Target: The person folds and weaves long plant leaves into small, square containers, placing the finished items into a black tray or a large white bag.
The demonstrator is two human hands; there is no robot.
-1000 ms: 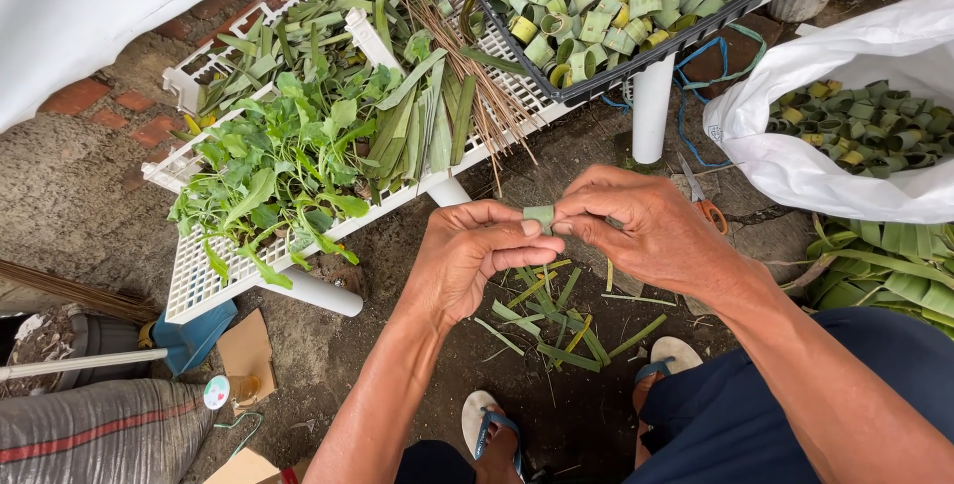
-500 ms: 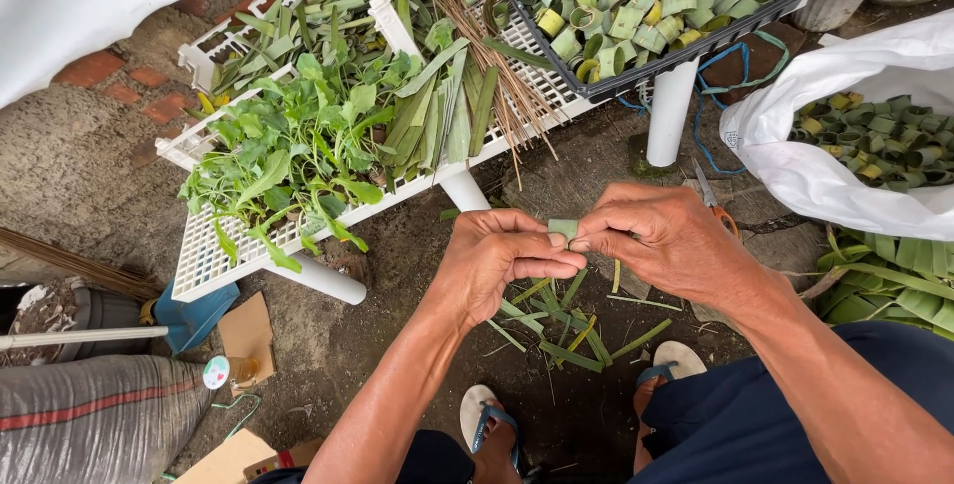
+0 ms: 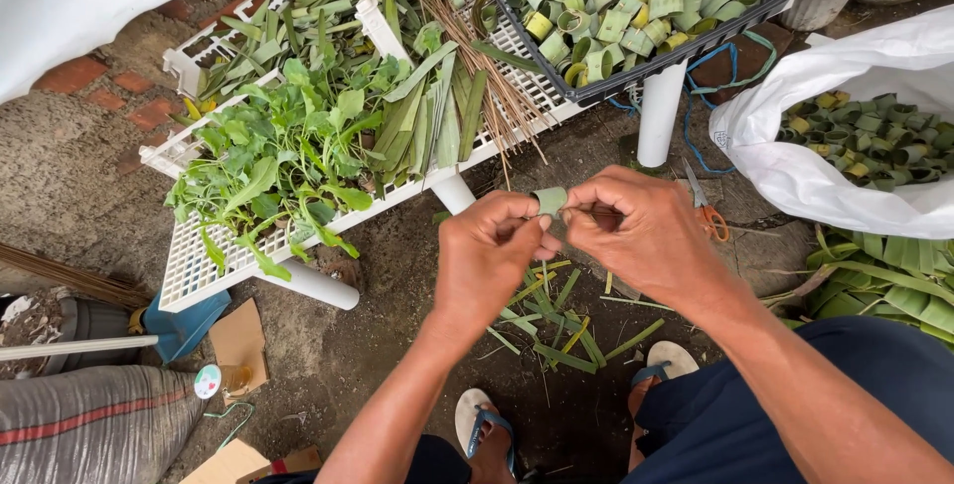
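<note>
Head view, one entry. Item in hand: a small rolled leaf ring [image 3: 549,201], pale green, held above the dirt ground between both hands, in front of the near edge of the white slatted rack [image 3: 214,270]. Left hand [image 3: 492,255]: grip clenched on the ring's left side, thumb and forefinger pinching. Right hand [image 3: 646,236]: grip clenched on the ring's right side, fingertips pressed close; whether a thin stick is held there too cannot be told. On the rack: a heap of leafy greens [image 3: 283,151], flat leaf strips [image 3: 427,116], a bundle of thin brown sticks [image 3: 487,67]. Beyond its far right corner: a dark crate [image 3: 636,81] of finished rings. Right: a white sack [image 3: 825,161] holding more rings; orange-handled scissors [image 3: 704,211] on the ground. Below the hands: leaf offcuts [image 3: 556,320]. Risks, as judged: the coil could spring open if either pinch slackens; the strip could split under hard pressure; a dropped ring would land among the offcuts and dirt.
</note>
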